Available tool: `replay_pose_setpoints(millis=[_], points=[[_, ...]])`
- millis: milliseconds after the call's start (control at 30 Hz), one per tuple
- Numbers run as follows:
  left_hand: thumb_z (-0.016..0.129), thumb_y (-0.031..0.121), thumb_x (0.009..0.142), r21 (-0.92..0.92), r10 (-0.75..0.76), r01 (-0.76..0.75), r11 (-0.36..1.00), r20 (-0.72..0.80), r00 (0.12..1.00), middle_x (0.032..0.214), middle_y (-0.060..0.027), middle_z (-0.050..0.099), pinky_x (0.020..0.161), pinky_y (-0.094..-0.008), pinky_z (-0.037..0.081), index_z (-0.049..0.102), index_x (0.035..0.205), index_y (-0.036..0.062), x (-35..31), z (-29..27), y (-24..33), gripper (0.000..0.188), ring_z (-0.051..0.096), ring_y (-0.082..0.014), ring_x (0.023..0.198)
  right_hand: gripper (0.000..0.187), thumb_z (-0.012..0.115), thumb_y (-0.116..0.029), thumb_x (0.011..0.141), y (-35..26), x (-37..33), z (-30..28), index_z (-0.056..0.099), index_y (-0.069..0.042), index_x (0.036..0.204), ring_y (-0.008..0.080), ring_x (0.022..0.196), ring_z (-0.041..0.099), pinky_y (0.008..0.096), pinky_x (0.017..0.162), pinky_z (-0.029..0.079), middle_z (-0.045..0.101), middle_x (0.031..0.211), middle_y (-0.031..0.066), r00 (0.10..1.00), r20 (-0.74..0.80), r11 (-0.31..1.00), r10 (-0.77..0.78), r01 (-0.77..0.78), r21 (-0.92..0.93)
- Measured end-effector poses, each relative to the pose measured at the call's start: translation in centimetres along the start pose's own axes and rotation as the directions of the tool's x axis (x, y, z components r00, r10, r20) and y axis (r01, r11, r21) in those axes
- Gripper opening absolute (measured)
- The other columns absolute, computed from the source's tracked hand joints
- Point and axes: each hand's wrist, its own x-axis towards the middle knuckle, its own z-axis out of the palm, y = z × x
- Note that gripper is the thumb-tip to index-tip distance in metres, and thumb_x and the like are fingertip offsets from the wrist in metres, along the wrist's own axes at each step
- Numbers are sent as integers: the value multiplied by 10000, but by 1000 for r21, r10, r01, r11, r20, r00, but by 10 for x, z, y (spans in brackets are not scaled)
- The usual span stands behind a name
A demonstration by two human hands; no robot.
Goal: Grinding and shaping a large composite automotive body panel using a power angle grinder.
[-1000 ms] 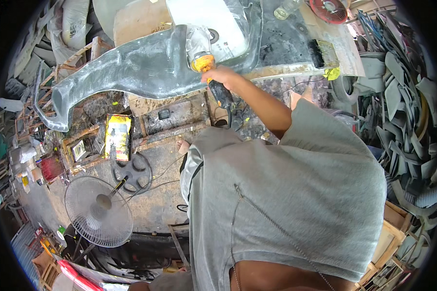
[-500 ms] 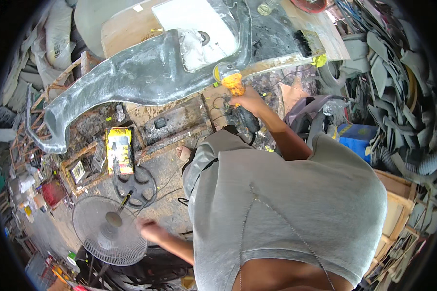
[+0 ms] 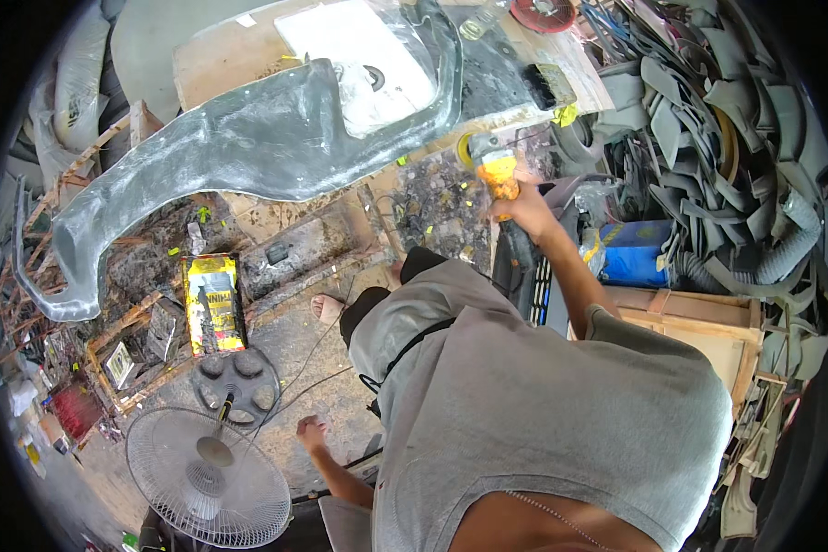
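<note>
My right hand (image 3: 530, 215) is wrapped round the body of an orange and black angle grinder (image 3: 500, 175). Its round disc is at the upper left of the tool, by the front edge of the worktable and to the right of a long curved grey moulded panel (image 3: 276, 147). That panel, smeared with white dust, lies across the table and reaches out past it to the left. Down at the left, my left hand (image 3: 311, 433) hangs with loosely bent fingers and nothing visible in it. A standing fan (image 3: 207, 478) is the nearest thing to it.
A yellow and red tin (image 3: 213, 304) stands below the panel, beside a wooden frame with scraps. Cables run over the floor near my feet. On the right are a blue container (image 3: 637, 253), a wooden crate (image 3: 690, 331) and heaped grey parts (image 3: 681, 129).
The grinder in my right hand has moved right, away from the panel's edge. My left hand has shifted slightly right, away from the fan. The whole view has turned a little.
</note>
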Motion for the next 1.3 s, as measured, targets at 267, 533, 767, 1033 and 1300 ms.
replay_pose_setpoints(millis=[267, 533, 767, 1033, 1300], points=[[597, 31, 766, 124, 147, -119, 985, -252, 957, 649, -25, 458, 459, -260, 325, 554, 791, 19, -44, 6, 47, 50, 400, -114, 513, 442, 765, -110, 659, -49, 41, -77, 640, 49, 1052, 176, 854, 625, 323, 797, 493, 665, 952, 72, 991, -133, 998, 1, -10, -64], [574, 40, 751, 152, 234, -202, 967, -230, 945, 629, -33, 467, 518, -266, 366, 537, 734, 15, -85, 133, 26, 47, 416, -120, 540, 315, 767, -126, 680, -74, 160, -127, 667, 20, 940, 165, 778, 634, 308, 741, 491, 677, 868, 70, 987, -2, 969, -160, 156, -192], [563, 77, 737, 184, 185, -136, 973, -280, 942, 640, -9, 489, 532, -262, 395, 556, 721, 61, -133, 245, -61, 24, 475, -124, 563, 291, 738, -94, 696, -74, 262, -147, 629, 8, 945, 144, 721, 604, 302, 695, 488, 634, 799, 42, 949, 293, 959, -116, 184, -217], [508, 141, 817, 879, 316, -2, 476, -169, 934, 631, -162, 502, 581, -412, 425, 544, 797, -64, -183, 364, -119, 209, 464, -250, 620, 570, 775, -164, 630, -17, 297, -174, 586, 19, 1136, 271, 910, 638, 369, 831, 498, 662, 1009, 157, 881, 435, 754, -185, 411, -512], [543, 89, 851, 414, 119, 45, 909, -361, 925, 691, -16, 544, 585, -267, 450, 573, 833, 21, -215, 424, -53, 75, 504, -102, 589, 605, 780, -225, 616, 43, 260, -162, 570, 24, 1125, 420, 965, 646, 442, 822, 506, 665, 996, 260, 853, 509, 791, -119, 391, -471]])
